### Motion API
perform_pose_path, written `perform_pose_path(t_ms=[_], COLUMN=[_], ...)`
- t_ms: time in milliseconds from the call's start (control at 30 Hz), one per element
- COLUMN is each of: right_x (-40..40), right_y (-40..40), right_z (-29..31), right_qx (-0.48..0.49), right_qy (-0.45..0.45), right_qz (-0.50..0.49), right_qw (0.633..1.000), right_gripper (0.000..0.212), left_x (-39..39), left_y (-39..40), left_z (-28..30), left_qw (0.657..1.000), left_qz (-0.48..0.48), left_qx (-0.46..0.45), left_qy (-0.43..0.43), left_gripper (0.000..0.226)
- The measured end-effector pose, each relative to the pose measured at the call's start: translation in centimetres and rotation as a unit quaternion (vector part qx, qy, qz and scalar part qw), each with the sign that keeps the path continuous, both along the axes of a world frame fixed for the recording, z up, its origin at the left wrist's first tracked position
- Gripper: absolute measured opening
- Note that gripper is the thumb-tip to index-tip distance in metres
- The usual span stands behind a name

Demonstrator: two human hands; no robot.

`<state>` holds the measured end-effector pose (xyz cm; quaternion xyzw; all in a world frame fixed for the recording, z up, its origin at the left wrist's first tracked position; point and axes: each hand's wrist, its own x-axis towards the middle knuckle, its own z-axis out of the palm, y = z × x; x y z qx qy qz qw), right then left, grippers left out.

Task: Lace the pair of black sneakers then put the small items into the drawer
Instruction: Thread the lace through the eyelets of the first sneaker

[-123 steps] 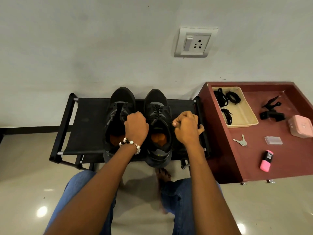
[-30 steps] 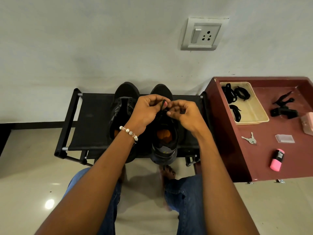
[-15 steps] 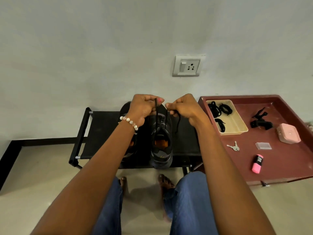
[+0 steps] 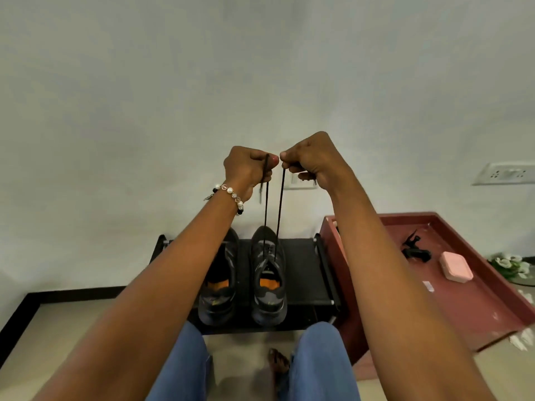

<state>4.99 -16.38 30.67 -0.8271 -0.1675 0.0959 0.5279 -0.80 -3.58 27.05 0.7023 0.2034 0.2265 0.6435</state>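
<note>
no text, label, brand or number can be read on anything in view.

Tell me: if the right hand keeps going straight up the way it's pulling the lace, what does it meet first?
Nothing, as far as this view shows. The right hand pinches one lace end, pulled up taut from the right sneaker. Above it there is only bare wall behind; depth to the wall is unclear.

It looks like a home entryway: below the fingers (image 4: pixel 270 160) a low black shoe rack (image 4: pixel 304 264) stands on a glossy tiled floor (image 4: pixel 58 328) against a plain wall with a switch socket (image 4: pixel 505 173).
</note>
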Motion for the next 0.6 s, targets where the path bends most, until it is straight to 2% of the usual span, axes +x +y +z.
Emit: perform_pose_path(t_ms=[300, 467, 600], right_x=[-0.4, 0.0, 0.4], right_y=[-0.2, -0.2, -0.3], right_z=[6.9, 7.5, 7.4], right_qx=[0.017, 0.000, 0.034], right_qy=[-0.106, -0.168, -0.183], right_qz=[0.021, 0.029, 0.010], right_qw=[0.994, 0.985, 0.983], right_gripper=[0.009, 0.002, 0.002], left_x=[-0.2, 0.1, 0.4], left_y=[0.1, 0.3, -0.3], left_z=[7.5, 8.0, 7.7], left_qw=[0.995, 0.990, 0.992], left_qz=[-0.009, -0.012, -0.038], left_qx=[0.077, 0.127, 0.107], left_qy=[-0.056, -0.052, -0.057], left_gripper=[0.012, 0.017, 0.019])
